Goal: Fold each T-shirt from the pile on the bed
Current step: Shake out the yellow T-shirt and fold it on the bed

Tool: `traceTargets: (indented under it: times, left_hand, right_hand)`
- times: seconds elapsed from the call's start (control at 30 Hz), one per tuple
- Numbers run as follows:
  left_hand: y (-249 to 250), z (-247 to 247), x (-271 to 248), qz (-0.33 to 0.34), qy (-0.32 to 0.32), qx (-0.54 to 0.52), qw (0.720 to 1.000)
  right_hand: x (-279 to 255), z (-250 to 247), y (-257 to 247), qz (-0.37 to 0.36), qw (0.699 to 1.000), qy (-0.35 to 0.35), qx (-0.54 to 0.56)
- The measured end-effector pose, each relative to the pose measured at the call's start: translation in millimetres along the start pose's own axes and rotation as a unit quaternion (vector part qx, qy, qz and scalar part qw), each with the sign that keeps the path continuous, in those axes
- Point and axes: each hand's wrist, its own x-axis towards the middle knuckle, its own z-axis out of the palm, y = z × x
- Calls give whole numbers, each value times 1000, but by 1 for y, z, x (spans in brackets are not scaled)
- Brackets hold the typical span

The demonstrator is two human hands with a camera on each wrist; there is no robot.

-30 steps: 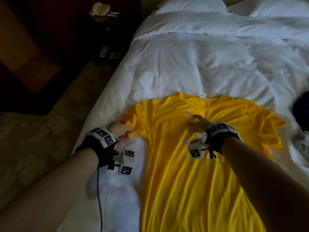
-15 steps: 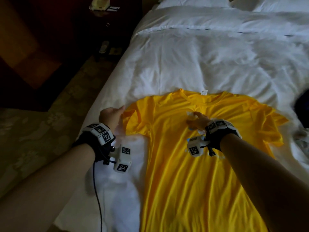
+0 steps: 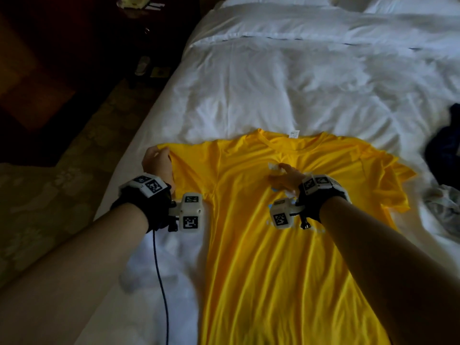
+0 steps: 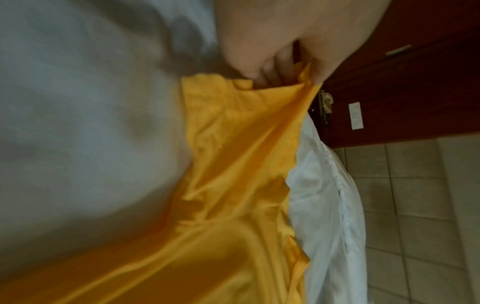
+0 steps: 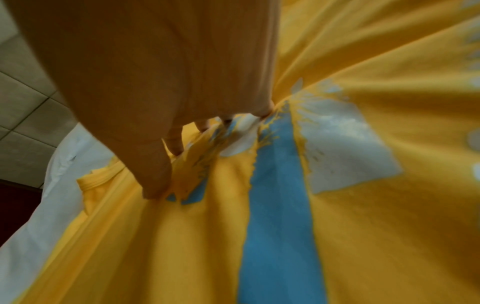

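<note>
Left hand pinching the sleeve hem of the soft, slinky yellow T-shirt spread on the white bed, right hand bunching its printed chest: limp fabric, best taken at seams.

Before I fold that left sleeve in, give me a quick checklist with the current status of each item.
1. Left hand has a grip on the left sleeve: ok.
2. Right hand pinning the chest print: ok.
3. Yellow T-shirt face up, collar away from you: ok.
4. Body smooth: not ok, long wrinkles.
5. Right sleeve flat: not ok, rumpled.
6. Hem square: cannot tell, out of view.
</note>
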Motion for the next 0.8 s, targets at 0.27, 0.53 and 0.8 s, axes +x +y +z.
traceTargets:
  times: [0.27, 0.53, 0.8]
  left_hand:
    - [-18, -13, 9, -84, -79, -89, 989]
    - [-29, -27, 11, -62, -187, 91, 976]
    - [-5, -37, -17, 1, -145, 422, 895]
  right_hand:
    - [-38, 1, -18, -7, 992, 53, -114]
    - [-43, 3, -20, 1, 985, 58, -162]
    - [-48, -10, -25, -53, 995, 15, -78]
